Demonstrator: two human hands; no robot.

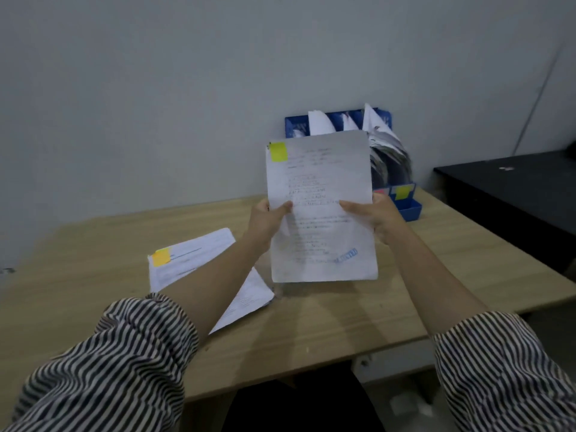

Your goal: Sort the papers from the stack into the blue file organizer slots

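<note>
I hold a white printed paper [321, 188] upright above the table, a yellow sticky note at its top left corner and a blue stamp near its bottom. My left hand [268, 221] pinches its left edge and my right hand [378, 216] grips its right edge. The paper stack [193, 260] lies flat on the wooden table [93, 275] under my left forearm, with an orange-yellow sticky note on top. The blue file organizer [408, 207] stands against the wall behind the held paper, with curled papers in its slots and coloured notes on its front.
A dark black table [514, 188] stands to the right, beyond the wooden table's right edge. A grey wall runs behind everything. A thin cable hangs down the wall at the far right.
</note>
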